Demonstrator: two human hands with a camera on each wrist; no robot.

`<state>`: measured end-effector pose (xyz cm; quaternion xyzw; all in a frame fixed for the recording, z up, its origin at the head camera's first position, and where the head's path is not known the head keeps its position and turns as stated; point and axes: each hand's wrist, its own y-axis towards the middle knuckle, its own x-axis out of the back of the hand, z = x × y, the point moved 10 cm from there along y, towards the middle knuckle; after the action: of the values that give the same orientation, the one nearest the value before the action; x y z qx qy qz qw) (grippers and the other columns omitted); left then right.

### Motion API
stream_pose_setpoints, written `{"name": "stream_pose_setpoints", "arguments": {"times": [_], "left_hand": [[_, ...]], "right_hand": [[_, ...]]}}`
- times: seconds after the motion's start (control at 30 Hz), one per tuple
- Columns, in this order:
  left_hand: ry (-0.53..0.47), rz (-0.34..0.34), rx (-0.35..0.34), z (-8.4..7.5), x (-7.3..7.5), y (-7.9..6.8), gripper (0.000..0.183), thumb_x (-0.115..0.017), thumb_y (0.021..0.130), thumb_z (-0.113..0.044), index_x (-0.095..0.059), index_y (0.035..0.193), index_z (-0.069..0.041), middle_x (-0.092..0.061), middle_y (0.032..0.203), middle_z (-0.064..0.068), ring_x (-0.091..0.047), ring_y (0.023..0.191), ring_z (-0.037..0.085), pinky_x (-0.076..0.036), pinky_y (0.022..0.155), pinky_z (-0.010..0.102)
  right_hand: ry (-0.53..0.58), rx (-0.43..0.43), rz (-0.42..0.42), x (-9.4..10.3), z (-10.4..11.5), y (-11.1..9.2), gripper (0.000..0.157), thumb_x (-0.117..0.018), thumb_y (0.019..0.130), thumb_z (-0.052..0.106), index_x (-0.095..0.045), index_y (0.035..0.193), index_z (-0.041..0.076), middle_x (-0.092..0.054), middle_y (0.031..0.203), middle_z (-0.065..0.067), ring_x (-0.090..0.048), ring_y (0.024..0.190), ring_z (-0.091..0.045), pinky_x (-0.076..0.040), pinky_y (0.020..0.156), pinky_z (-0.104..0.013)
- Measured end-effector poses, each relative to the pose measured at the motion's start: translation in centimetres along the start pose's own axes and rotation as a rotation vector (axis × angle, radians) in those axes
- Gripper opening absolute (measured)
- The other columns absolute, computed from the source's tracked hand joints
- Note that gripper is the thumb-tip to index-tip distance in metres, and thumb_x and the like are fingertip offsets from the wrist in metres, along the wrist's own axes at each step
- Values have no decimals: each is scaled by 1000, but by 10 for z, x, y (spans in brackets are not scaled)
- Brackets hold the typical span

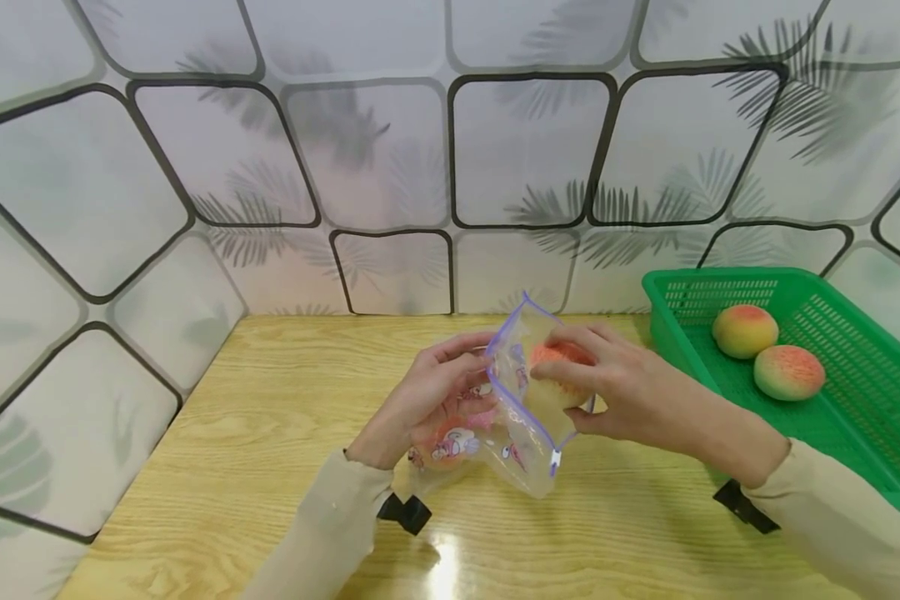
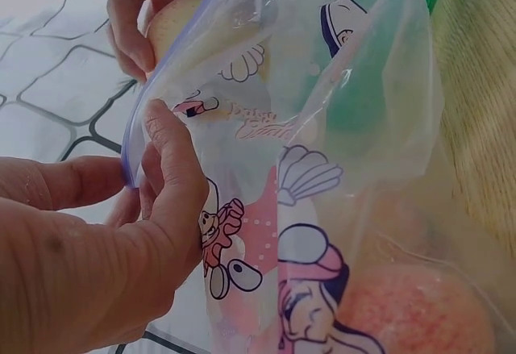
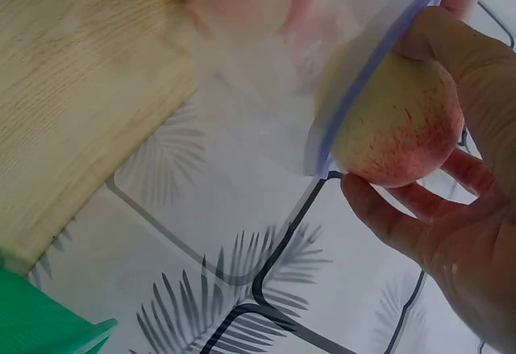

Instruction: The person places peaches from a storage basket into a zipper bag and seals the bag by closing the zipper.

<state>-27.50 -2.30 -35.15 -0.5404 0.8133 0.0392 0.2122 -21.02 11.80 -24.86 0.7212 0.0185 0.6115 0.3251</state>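
Observation:
A clear zip bag (image 1: 521, 446) with purple edging and cartoon prints hangs tilted, its mouth spread toward the right. My left hand (image 1: 442, 392) pinches the bag's rim between thumb and fingers, seen close in the left wrist view. In my right hand (image 1: 607, 375) is a peach (image 3: 403, 124), gripped by curled fingers and thumb and partly inside the bag's mouth. Another peach (image 2: 415, 310) shows through the plastic low in the bag. A white slider (image 1: 556, 461) sits at the near end of the zip.
At the right stands a green plastic basket (image 1: 690, 350) with two peaches (image 1: 745, 331) in it. The wooden table (image 1: 270, 433) lies beneath the hands, and a patterned wall covering (image 1: 390, 158) rises behind it.

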Motion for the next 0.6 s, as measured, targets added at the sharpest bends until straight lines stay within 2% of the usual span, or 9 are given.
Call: {"name": "stream_pose_setpoints", "arguments": {"times": [0.17,0.4,0.53,0.6], "left_hand": [[-9,-12,-12,-1,2,0,40,-53,104,-5,-55,143,-6,-68,97,-1,-70,80,9,-63,62,21],[-19,-14,-28,-4,5,-2,37,-50,103,-3,-58,139,-3,-65,97,0,-67,76,9,-62,61,20],[-9,-31,-19,-3,7,-4,37,-49,102,-3,-59,138,-3,-63,98,1,-65,75,10,-62,60,19],[-3,-38,-18,-4,8,-5,37,-50,102,-2,-60,137,-3,-63,99,1,-64,76,10,-62,60,19]], "right_hand": [[12,0,106,-13,-2,-1,62,-97,63,14,-66,116,23,-60,117,-4,-56,100,-19,-58,73,-33],[10,-45,310,-35,-8,-9,47,-92,67,21,-69,107,26,-59,106,2,-55,83,-14,-52,67,-29],[53,-86,361,-44,-15,-13,42,-89,71,23,-71,109,25,-59,101,3,-52,77,-10,-47,62,-24],[52,-134,390,-47,-19,-15,41,-88,72,24,-71,109,25,-59,99,3,-51,75,-8,-45,60,-22]]}}
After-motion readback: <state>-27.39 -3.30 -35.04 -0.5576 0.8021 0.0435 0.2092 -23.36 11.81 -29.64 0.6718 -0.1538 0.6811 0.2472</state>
